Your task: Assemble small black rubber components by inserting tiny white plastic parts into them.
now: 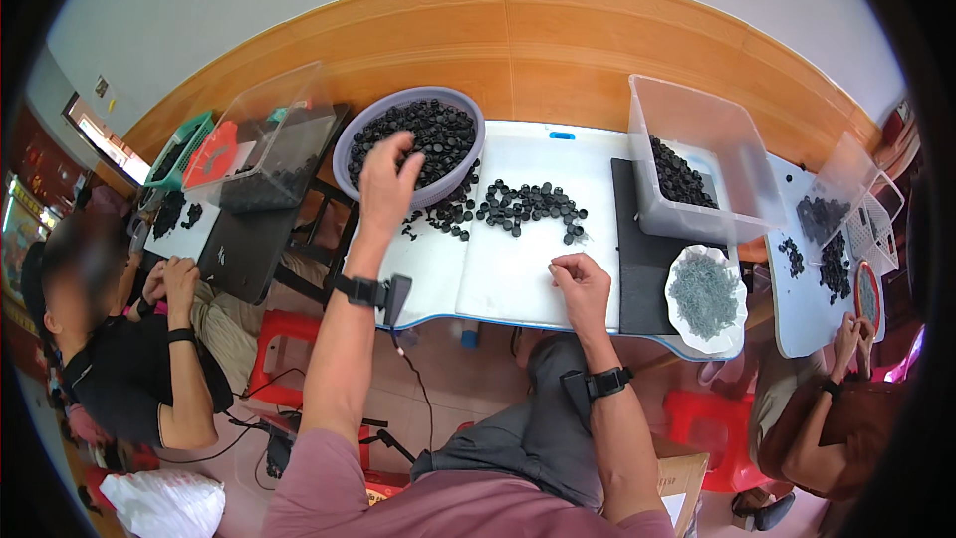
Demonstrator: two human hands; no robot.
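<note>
My left hand [389, 179] is over the near edge of a round purple basin [476, 151] heaped with small black round caps [443, 130]. Thumb and fingers stand apart, with nothing visible between them. Above the white tabletop [538, 289], my right hand [586, 284] is closed in a pinch. What its fingertips hold, if anything, is too small to make out. Between the hands and the wall lies a loose spread of black caps [533, 204], some of them spilling toward the basin.
To the right, a clear plastic bin [697, 204] with black parts stands on a black mat [642, 289], near a white scalloped plate [732, 324] of thin grey-green pieces. One person [129, 359] works at a dark table on the left, another [827, 418] on the right. Red stools [279, 349] stand below.
</note>
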